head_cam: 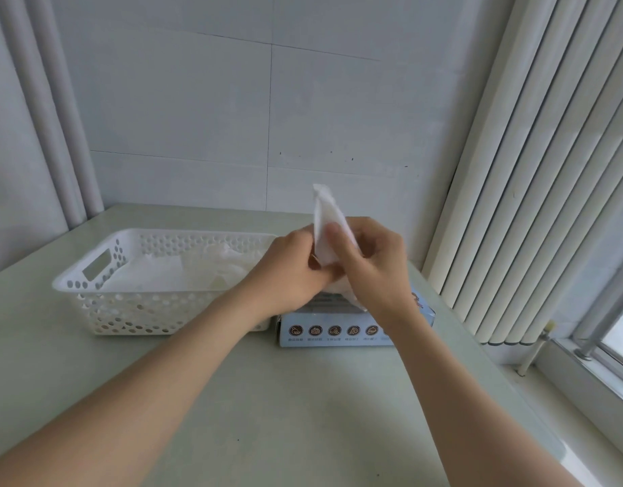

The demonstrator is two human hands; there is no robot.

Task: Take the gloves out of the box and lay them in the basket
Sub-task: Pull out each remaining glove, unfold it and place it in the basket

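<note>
Left hand (296,274) and right hand (376,267) pinch a glove (324,219) — box (338,323) opening hidden beneath.

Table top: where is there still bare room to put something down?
The widest bare stretch of the table lies nearer the person than the basket and box. A narrower strip runs behind the basket, along the wall. It is crowded above the box, where the left hand and right hand hold a glove.

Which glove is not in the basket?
The glove pinched upright between left hand and right hand over the box; the other gloves lie in the basket.
</note>
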